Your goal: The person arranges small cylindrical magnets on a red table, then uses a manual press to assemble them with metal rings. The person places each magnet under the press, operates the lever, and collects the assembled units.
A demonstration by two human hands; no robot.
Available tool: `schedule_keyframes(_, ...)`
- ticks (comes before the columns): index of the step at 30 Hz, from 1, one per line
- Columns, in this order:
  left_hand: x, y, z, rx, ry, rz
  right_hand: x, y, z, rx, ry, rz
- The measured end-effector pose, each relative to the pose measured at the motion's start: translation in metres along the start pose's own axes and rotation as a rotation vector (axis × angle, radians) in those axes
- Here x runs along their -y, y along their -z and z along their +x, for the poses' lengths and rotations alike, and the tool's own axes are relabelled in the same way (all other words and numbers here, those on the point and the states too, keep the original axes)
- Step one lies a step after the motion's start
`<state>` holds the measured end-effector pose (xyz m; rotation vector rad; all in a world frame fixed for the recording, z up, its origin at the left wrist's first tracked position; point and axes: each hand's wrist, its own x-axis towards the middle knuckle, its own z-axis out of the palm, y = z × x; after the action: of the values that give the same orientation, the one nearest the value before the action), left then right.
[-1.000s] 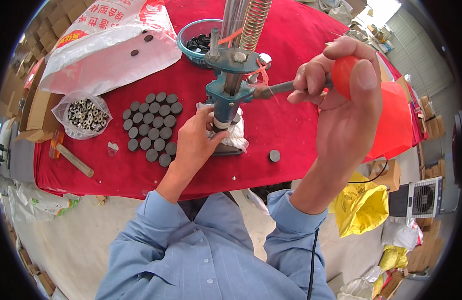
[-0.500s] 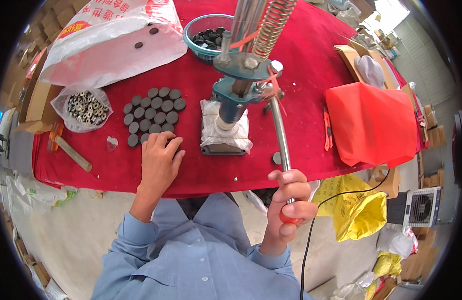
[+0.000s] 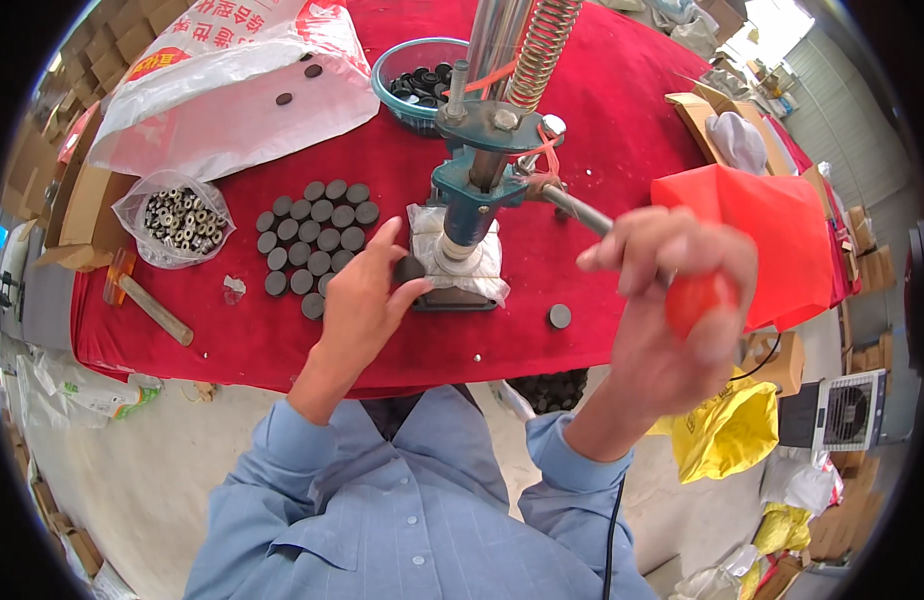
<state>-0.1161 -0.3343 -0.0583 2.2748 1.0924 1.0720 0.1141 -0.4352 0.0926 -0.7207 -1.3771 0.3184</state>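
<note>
Red-clothed table [image 3: 602, 120], one press [image 3: 467, 218], left hand [image 3: 357, 300] pinching one dark disc [image 3: 409, 268], right hand [image 3: 650, 325] clamped on one lever [image 3: 579, 208]

Your red-clothed table [image 3: 232, 350] carries a hand press [image 3: 469, 190], standing upright before you. Left of it you have a cluster of dark grey discs [image 3: 322, 211], then a white scrap [image 3: 234, 288], a wooden-handled hammer [image 3: 157, 312] and a clear bag [image 3: 132, 215] of metal fittings. Farther back: white sack [image 3: 212, 110], teal bowl [image 3: 407, 118]. On your right: one single disc [image 3: 559, 316], a red bag [image 3: 752, 250], an open carton [image 3: 694, 125].
</note>
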Motion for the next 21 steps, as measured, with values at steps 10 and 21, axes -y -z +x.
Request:
schedule_keyframes(10, -0.007, -0.054, 0.027, -0.091, -0.022, -0.114, -0.001, 0.000, 0.039, -0.040, -0.161, 0.050)
schedule_keyframes(21, 0.012, 0.011, -0.025, -0.115, -0.125, 0.016, -0.027, -0.015, -0.107, -0.095, 0.082, 0.048)
